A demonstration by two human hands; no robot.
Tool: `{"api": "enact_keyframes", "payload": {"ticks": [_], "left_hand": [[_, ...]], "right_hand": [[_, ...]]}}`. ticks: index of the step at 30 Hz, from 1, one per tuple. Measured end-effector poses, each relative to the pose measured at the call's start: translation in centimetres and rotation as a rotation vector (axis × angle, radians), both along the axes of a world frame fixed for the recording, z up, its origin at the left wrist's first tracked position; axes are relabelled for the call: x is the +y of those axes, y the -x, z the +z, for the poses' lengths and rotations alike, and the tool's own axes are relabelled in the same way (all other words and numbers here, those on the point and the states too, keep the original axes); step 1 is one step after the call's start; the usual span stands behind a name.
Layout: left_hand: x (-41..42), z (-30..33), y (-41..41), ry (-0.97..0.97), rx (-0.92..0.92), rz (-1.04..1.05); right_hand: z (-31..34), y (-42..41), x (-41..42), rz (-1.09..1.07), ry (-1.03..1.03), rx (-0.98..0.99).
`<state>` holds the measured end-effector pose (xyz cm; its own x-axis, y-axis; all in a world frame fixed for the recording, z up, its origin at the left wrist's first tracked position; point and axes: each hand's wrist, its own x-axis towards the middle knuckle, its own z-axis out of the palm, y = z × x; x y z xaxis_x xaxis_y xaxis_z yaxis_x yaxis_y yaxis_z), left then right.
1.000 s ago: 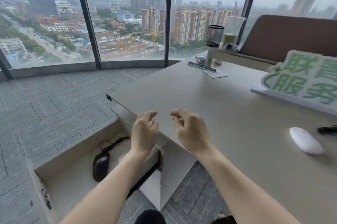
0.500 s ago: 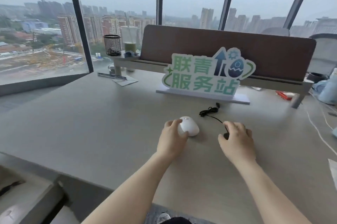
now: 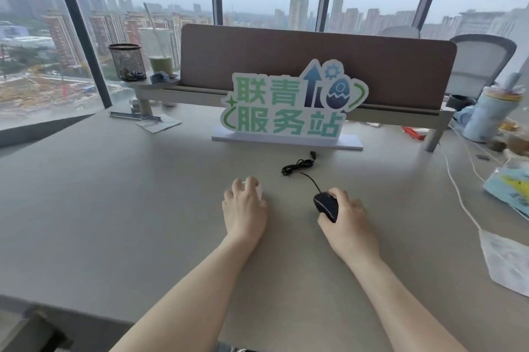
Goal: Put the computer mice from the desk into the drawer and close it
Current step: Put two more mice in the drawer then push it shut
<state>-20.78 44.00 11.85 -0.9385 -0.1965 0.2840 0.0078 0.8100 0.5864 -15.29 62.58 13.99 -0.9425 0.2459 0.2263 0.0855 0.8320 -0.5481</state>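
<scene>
Now, my left fingers [image 3: 245,185] are curled down over the white mouse [image 3: 259,192], covering nearly all of it so only a pale sliver shows on the side toward the black mouse; I cannot tell whether the thumb has closed under its edge. My right fingers [image 3: 339,194] are wrapped along the far flank of the black mouse [image 3: 326,206], thumb at its near end, pinching the body from both sides. Both mice sit on the desk [image 3: 143,208] in front of the green sign [image 3: 289,106], the white one below its middle, the black one below its right half. To do this well, I judge each grip should close on the sides of the shell before lifting, and the black mouse's cable [image 3: 300,166], coiled between it and the sign's base, should be gathered or lifted clear so it does not drag or snag. Outward from the fingers, the left hand [image 3: 244,208] lies palm down, knuckles raised, wrist straight; the right hand [image 3: 347,217] is rolled a little onto its outer edge, wrist slightly bent. Both forearms reach toward the sign from the near edge, roughly parallel. The drawer is barely in view at the lower left corner, well away from the sign, so a long carry follows.
</scene>
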Motion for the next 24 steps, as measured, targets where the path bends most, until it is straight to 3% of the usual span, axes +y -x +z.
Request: {"api": "enact_keyframes", "payload": {"ticks": [5, 12, 19, 24], "left_hand": [[-6.9, 3.2, -3.2, -0.229, 0.177, 0.114], [-22.5, 6.3, -13.1, -0.23, 0.347, 0.393], [-36.3, 4.4, -26.7, -0.28, 0.358, 0.733], [-42.9, -0.6, -33.9, -0.229, 0.123, 0.982]], "right_hand": [[3.9, -1.1, -5.7, 0.187, 0.132, 0.289], [9.9, -5.5, -18.2, 0.505, 0.387, 0.512], [9.7, -11.3, -32.0, 0.857, 0.653, 0.331], [5.4, -15.0, -41.3, 1.047, 0.647, 0.1]]}}
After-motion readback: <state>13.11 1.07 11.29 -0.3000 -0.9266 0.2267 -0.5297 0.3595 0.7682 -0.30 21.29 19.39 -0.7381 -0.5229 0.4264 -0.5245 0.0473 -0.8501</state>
